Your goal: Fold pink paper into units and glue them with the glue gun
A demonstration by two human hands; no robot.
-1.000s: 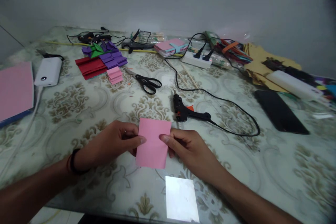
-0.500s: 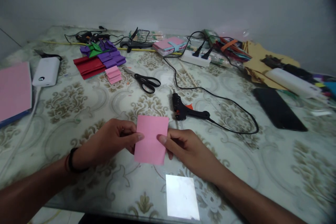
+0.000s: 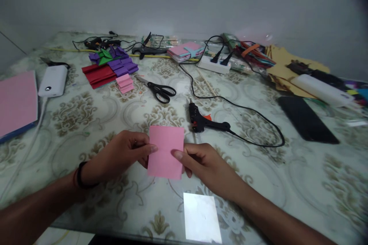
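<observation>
A rectangular sheet of pink paper [image 3: 166, 162] is held up between both hands, with a faint crease across its middle. My left hand [image 3: 130, 149] pinches its left edge, thumb on the front and fingers behind. On the right edge, my right hand [image 3: 201, 160] grips the same way. Just beyond the paper lies a black glue gun [image 3: 205, 119], its nozzle pointing away. Black-handled scissors [image 3: 160, 89] rest farther back. A small folded pink paper [image 3: 124, 83] lies left of them, beside folded red paper [image 3: 98, 75] and folded purple paper [image 3: 123, 66].
A white power strip [image 3: 214, 64] sits at the back, and the glue gun's cord loops to the right. A black phone [image 3: 307, 120] lies right. At left are a white power bank [image 3: 53, 81] and pink sheets [image 3: 17, 101]. A bright white rectangle [image 3: 202, 217] shows near the front edge.
The pink paper has straightened slightly from a small tilt, still held by both hands. The whole view has shifted a little; nothing else has visibly moved.
</observation>
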